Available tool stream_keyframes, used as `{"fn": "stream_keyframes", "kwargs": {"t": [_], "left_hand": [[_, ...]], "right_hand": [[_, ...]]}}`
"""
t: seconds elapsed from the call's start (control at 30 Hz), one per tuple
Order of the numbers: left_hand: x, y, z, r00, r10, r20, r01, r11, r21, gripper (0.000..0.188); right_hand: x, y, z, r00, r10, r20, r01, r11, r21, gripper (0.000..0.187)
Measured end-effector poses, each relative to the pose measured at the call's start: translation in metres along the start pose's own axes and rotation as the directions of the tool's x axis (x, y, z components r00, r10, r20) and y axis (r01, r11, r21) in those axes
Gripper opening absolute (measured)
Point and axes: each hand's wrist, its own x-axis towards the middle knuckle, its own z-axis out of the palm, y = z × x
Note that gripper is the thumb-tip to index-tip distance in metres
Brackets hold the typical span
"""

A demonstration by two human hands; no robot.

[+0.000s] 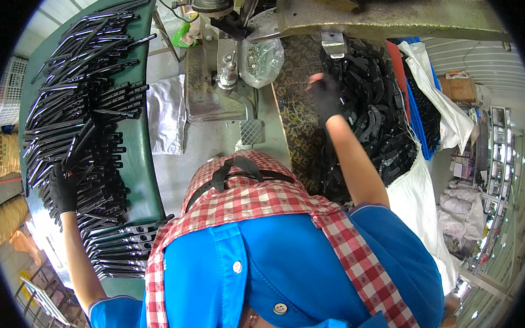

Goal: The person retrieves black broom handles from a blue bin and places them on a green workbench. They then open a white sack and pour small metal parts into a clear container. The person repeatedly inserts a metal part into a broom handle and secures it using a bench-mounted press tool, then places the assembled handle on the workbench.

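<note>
At the left, my left hand (64, 189), in a black glove, is down among long black metal rods (83, 124) heaped on a green tabletop (138, 195). Its fingers are closed on one of the rods, though dark glove and dark metal blend there. To the right, my right hand (325, 95), in a black glove with bare fingertips, is over the left edge of a heap of curved black parts (371, 115). Motion smears it, so its fingers and anything in them cannot be made out.
Ahead stands a machine with a metal post (228, 73) and a foot pedal (252, 131). A clear bag of small metal pieces (262, 62) lies beside it. A silvery bag (167, 116) is near the green tabletop. White sacking (419, 214) and a blue crate (423, 118) are at the right.
</note>
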Motion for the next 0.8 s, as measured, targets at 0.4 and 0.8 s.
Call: {"fn": "stream_keyframes", "kwargs": {"t": [0.4, 0.8], "left_hand": [[-0.028, -0.015, -0.043, 0.929, 0.075, -0.361, -0.185, 0.942, -0.281, 0.033], [0.019, 0.184, -0.134, 0.896, 0.434, -0.089, -0.438, 0.839, -0.324, 0.027]], "right_hand": [[0.086, 0.04, -0.102, 0.909, 0.21, -0.361, -0.414, 0.35, -0.84, 0.027], [0.004, -0.121, -0.086, 0.978, 0.203, -0.051, -0.206, 0.891, -0.404, 0.021]]}}
